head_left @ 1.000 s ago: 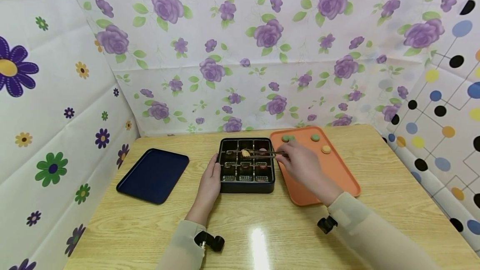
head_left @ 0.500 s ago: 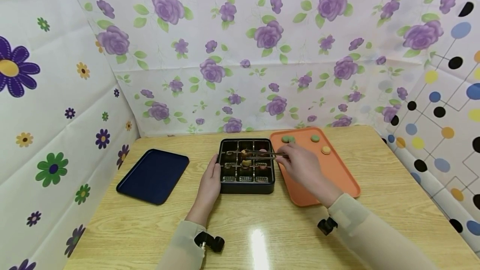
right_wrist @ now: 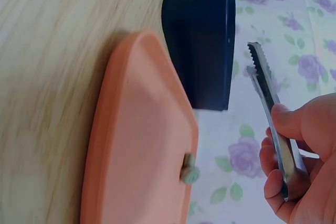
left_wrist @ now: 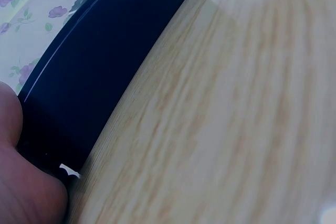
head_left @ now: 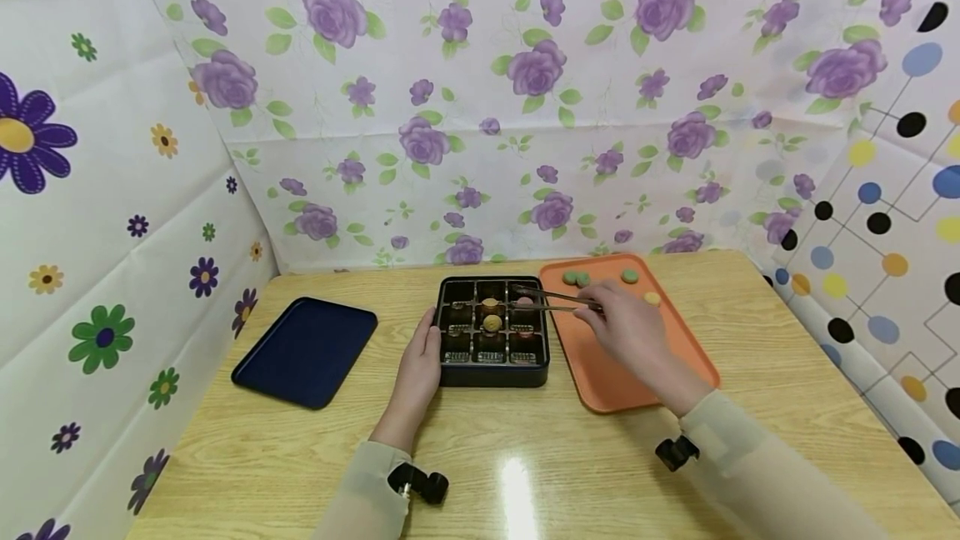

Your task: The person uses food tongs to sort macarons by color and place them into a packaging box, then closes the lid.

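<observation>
A black box (head_left: pixel 495 376) with a divided insert stands mid-table, small macarons in its back and middle rows. One yellow macaron (head_left: pixel 492 323) sits in the centre compartment, an orange-yellow macaron (head_left: pixel 490 304) behind it. My left hand (head_left: pixel 422 361) lies along the box's left side, fingers extended against the wall; the left wrist view shows only part of it beside the box. My right hand (head_left: pixel 626 332) grips metal tongs (right_wrist: pixel 278 124). Their serrated tips are parted with nothing between them, and overlap the box's back right compartments in the head view.
To the right, an orange tray (head_left: pixel 637 365) carries several macarons, green ones (head_left: pixel 630 276) and a pale orange one (head_left: pixel 652 298) partly behind my right hand. A dark blue tray (head_left: pixel 307 352) lies on the left. Patterned cloth hangs behind and at both sides.
The tongs let go of the yellow macaron, which now sits in the centre compartment. My right hand has drawn back to the right with the tongs. My left hand has not moved.
</observation>
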`<state>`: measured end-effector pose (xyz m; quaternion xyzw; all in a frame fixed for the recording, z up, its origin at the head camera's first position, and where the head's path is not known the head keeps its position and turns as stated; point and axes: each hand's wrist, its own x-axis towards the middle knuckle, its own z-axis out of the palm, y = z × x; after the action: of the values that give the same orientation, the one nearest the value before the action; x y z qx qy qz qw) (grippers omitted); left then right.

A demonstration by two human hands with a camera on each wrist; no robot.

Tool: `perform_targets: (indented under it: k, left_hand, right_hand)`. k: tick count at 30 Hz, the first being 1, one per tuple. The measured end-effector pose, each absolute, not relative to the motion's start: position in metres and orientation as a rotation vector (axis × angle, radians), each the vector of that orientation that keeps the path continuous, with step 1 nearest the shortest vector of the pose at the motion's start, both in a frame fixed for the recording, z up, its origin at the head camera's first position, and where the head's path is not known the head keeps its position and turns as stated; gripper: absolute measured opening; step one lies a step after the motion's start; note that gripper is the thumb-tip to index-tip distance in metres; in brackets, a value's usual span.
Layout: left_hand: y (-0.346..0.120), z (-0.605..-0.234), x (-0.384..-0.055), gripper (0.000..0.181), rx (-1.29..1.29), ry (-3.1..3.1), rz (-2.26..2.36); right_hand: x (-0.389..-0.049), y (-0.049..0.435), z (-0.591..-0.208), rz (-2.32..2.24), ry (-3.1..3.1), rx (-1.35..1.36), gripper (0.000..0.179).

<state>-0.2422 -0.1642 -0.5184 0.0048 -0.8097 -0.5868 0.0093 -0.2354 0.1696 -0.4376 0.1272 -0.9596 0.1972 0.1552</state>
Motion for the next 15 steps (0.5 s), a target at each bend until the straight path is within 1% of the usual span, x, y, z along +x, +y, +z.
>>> perform_targets:
  k: [9,15]
  left_hand:
    - [-0.164,-0.518,-0.242,0.058,0.020,-2.531,-1.833]
    - [-0.164,-0.519,-0.242,0.059,0.018,-2.532,-1.837]
  right_hand:
    - [-0.233,0.207,-0.437,0.539,-2.699,0.350,0.022]
    - [-0.227,0.229,-0.437,0.527,-2.676,0.325,0.025]
